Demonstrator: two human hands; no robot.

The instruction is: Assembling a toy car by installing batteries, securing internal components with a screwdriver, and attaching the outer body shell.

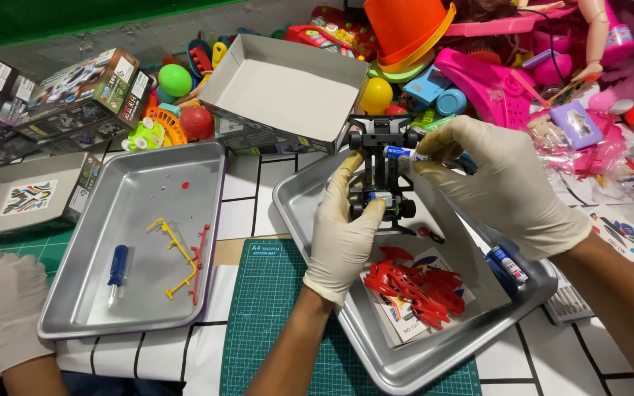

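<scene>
While both my gloved hands work above the right metal tray (pixel 434 367), that tray holds red plastic parts (pixel 418 287) on a printed sheet, plus a battery (pixel 508 264). The left metal tray (pixel 207 242) holds a blue-handled screwdriver (pixel 117 273) and yellow and red part frames (pixel 179 257). An open cardboard box (pixel 280 88) stands behind. The toy car chassis (pixel 383 172) is black, four-wheeled, upright on end. My left hand (pixel 343 231) grips its lower edge, fingers clenched round it. My right hand (pixel 504 183) pinches a small battery (pixel 399 152) against the chassis top. Another person's gloved hand (pixel 9 304) rests at far left.
</scene>
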